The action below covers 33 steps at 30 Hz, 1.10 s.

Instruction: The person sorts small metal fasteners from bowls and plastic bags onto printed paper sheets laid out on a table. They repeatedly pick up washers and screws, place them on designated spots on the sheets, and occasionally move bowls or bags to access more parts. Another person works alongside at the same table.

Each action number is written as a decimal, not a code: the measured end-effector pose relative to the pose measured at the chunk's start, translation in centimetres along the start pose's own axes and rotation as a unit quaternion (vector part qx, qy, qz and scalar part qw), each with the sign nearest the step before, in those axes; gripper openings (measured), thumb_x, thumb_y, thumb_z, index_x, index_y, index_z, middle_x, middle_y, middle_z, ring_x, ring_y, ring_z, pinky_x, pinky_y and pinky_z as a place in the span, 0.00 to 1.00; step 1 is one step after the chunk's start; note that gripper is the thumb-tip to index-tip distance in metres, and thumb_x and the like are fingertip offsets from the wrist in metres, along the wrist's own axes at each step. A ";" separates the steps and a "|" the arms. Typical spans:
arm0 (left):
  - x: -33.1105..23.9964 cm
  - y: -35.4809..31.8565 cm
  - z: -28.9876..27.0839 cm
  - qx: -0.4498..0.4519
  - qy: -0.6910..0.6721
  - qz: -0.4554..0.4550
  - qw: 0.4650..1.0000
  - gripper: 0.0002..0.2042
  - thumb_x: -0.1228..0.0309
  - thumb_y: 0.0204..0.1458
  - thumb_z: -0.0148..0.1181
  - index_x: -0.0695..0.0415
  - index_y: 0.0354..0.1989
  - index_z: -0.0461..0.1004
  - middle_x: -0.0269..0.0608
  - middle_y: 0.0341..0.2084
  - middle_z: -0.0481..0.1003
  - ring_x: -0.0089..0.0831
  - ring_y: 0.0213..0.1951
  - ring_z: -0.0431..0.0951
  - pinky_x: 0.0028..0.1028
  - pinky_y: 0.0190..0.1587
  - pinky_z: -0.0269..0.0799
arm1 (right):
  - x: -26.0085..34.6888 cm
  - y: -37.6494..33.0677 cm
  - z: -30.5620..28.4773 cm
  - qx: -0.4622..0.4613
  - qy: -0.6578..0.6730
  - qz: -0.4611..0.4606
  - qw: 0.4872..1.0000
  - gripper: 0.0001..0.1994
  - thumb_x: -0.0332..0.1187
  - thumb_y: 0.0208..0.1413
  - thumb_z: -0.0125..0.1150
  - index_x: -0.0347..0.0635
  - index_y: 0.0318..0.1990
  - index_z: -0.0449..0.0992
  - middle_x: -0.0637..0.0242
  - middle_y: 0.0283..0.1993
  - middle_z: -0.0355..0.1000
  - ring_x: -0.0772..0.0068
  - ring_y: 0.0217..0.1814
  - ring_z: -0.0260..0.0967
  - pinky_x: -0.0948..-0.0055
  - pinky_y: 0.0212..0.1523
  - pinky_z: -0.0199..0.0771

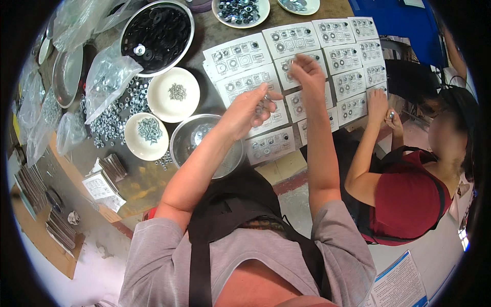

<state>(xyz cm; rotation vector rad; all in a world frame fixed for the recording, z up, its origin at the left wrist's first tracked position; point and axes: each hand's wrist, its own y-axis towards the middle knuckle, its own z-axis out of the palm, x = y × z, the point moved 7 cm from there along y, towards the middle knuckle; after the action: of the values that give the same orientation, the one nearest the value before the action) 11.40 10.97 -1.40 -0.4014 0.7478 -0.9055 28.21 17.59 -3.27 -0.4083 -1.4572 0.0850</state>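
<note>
My left hand (249,111) is curled palm-up above the printed cards (245,84), with several small shiny metal pieces (265,105) in its fingers; they look like washers, but their exact kind is too small to tell. My right hand (308,74) is over the cards to the right, its thumb and fingers pinched together. Something small and pale shows at its fingertips, too small to name. Rows of these white cards carry line drawings of rings and parts, and many have a small dark round piece near one corner.
Left of the cards stand a metal bowl of black washers (189,40), a white bowl of screws (166,105), another small-parts bowl (137,144) and a steel bowl (236,156). Loose nuts (110,120) and plastic bags lie further left. A co-worker in a red top (409,199) reaches in at right.
</note>
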 end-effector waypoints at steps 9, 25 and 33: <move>1.1 2.4 -2.1 -0.090 -0.079 -0.008 0.993 0.28 0.49 0.61 0.43 0.68 0.47 0.70 0.32 0.26 0.70 0.13 0.21 0.65 0.09 0.16 0.57 | -0.4 7.5 0.1 -0.048 -0.534 -0.293 0.792 0.13 0.31 0.42 0.65 0.49 0.38 0.76 0.71 0.32 0.76 0.66 0.36 0.73 0.67 0.35 0.73; -0.4 2.0 2.0 0.001 0.056 0.000 0.998 0.27 0.43 0.57 0.45 0.59 0.34 0.73 0.35 0.23 0.73 0.18 0.22 0.67 0.16 0.21 0.58 | 4.9 -4.6 2.6 0.213 -0.062 -0.012 0.975 0.16 0.21 0.47 0.61 0.35 0.46 0.71 0.66 0.37 0.74 0.79 0.39 0.71 0.79 0.41 0.72; 0.2 0.1 4.8 0.037 0.088 0.001 0.995 0.27 0.49 0.62 0.40 0.65 0.44 0.72 0.37 0.23 0.72 0.17 0.20 0.66 0.14 0.18 0.56 | 4.7 -6.7 0.7 0.218 0.035 -0.004 0.975 0.19 0.17 0.46 0.60 0.38 0.48 0.70 0.69 0.36 0.73 0.81 0.38 0.71 0.80 0.39 0.73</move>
<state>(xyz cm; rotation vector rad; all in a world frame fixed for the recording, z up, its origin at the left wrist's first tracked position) 15.09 10.89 1.73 -0.2578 0.8733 -0.9731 26.86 12.88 3.37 -0.0440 -1.3258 0.3733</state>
